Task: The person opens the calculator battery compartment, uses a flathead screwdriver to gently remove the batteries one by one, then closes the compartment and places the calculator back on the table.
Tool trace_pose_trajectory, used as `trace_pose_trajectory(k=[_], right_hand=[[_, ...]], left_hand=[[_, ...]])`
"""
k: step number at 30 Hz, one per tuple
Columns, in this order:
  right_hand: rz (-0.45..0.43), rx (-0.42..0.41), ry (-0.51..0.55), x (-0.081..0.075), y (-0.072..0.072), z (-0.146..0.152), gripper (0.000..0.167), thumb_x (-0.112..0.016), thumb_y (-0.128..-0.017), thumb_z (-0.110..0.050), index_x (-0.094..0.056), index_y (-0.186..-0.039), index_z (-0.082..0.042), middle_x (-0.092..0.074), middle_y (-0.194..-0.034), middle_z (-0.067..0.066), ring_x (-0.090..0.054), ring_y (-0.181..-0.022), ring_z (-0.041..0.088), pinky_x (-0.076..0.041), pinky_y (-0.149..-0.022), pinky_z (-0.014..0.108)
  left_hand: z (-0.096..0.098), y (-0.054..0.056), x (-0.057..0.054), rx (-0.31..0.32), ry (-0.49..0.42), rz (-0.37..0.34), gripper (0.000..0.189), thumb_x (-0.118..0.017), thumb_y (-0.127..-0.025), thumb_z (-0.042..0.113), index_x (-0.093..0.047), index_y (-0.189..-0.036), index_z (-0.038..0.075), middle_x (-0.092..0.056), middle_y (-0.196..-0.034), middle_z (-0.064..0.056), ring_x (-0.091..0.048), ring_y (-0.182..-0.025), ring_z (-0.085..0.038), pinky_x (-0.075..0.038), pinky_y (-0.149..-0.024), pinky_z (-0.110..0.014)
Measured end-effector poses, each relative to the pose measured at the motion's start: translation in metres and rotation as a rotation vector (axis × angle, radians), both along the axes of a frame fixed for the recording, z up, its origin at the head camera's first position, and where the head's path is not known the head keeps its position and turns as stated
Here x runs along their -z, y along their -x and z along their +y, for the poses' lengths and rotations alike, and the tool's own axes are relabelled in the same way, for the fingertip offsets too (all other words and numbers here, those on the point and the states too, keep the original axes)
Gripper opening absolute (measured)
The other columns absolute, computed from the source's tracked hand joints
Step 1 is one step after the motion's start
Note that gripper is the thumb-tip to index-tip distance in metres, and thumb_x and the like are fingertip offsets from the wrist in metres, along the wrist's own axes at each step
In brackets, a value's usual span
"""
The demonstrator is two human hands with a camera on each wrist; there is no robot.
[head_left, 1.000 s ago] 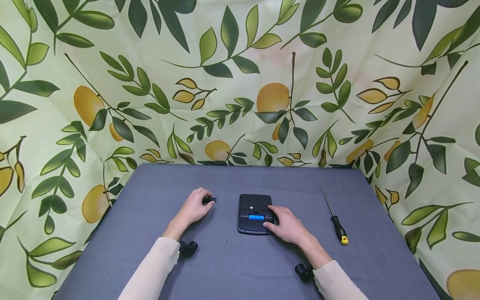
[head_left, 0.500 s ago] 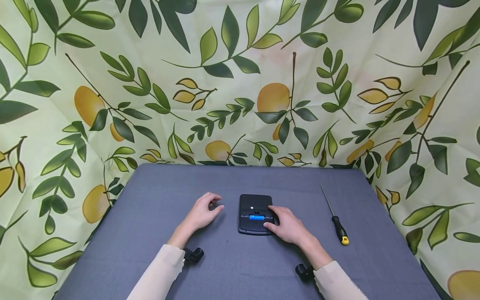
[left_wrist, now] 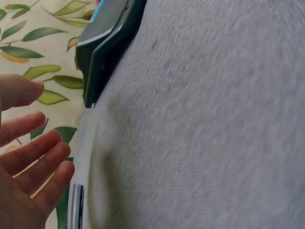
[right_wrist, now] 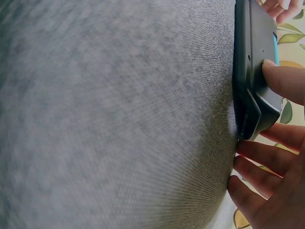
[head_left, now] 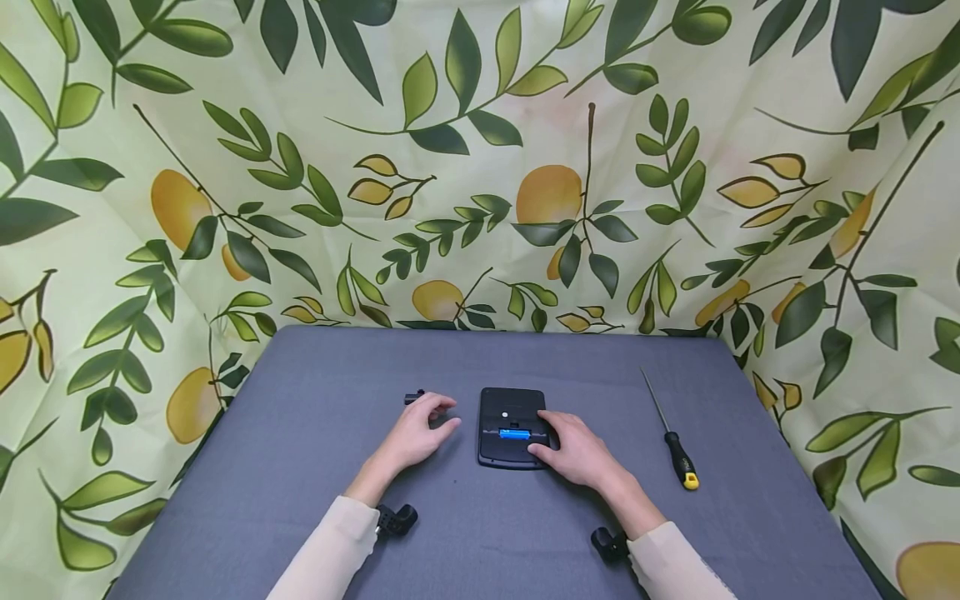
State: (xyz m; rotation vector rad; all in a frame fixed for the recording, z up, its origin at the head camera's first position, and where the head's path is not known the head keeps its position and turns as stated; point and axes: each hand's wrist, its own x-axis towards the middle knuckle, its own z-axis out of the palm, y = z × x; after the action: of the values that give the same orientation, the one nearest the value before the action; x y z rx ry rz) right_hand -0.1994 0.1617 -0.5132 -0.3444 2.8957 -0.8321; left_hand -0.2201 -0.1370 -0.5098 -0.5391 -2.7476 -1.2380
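Note:
A black calculator (head_left: 510, 408) lies face down on the table, its battery slot uncovered and a blue battery (head_left: 514, 434) inside. My right hand (head_left: 577, 450) holds its right edge, thumb on the back and fingers along the side, as the right wrist view also shows. My left hand (head_left: 416, 433) is raised over the table left of the calculator, holding nothing, its fingers loosely bent and spread in the left wrist view. Just behind that hand lies a small black battery cover (head_left: 412, 398), partly hidden by the fingers.
A screwdriver (head_left: 678, 458) with a black and yellow handle lies to the right, its shaft pointing away. Grey-blue cloth covers the table (head_left: 337, 367). A leaf-and-fruit printed curtain (head_left: 465, 192) hangs behind and at both sides.
My left hand has let go of the small black cover, leaving it on the table, and has moved right toward the calculator. The right hand and calculator stay in place.

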Motion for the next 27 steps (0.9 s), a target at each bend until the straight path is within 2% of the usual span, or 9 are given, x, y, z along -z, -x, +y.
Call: trace_pose_trajectory(k=[6, 19, 27], right_hand=[[0.002, 0.004, -0.002, 0.001, 0.001, 0.000, 0.067, -0.074, -0.092, -0.040, -0.054, -0.146, -0.006, -0.053, -0.147, 0.018, -0.046, -0.138, 0.036, -0.042, -0.104, 0.061], [0.009, 0.008, -0.001, 0.003, 0.001, 0.001, 0.067, -0.074, -0.092, -0.041, -0.054, -0.146, -0.007, -0.054, -0.146, 0.017, -0.046, -0.138, 0.036, -0.041, -0.105, 0.061], [0.008, 0.014, -0.011, 0.003, 0.001, 0.001, 0.067, -0.074, -0.092, -0.041, -0.055, -0.146, -0.007, -0.054, -0.146, 0.018, -0.046, -0.137, 0.037, -0.042, -0.104, 0.063]], left_hand=[[0.007, -0.004, 0.003, 0.007, -0.011, -0.003, 0.031, -0.073, -0.094, 0.021, -0.069, -0.120, 0.004, -0.067, -0.115, -0.008, -0.064, -0.107, -0.024, -0.051, -0.094, -0.045], [0.021, -0.005, 0.007, 0.073, -0.054, -0.025, 0.038, -0.073, -0.093, 0.020, -0.067, -0.124, 0.001, -0.065, -0.118, -0.012, -0.064, -0.110, -0.025, -0.053, -0.095, -0.043], [0.030, -0.003, 0.007, 0.086, -0.030, -0.057, 0.041, -0.073, -0.094, 0.028, -0.065, -0.127, 0.006, -0.062, -0.124, -0.006, -0.061, -0.116, -0.024, -0.051, -0.098, -0.042]])
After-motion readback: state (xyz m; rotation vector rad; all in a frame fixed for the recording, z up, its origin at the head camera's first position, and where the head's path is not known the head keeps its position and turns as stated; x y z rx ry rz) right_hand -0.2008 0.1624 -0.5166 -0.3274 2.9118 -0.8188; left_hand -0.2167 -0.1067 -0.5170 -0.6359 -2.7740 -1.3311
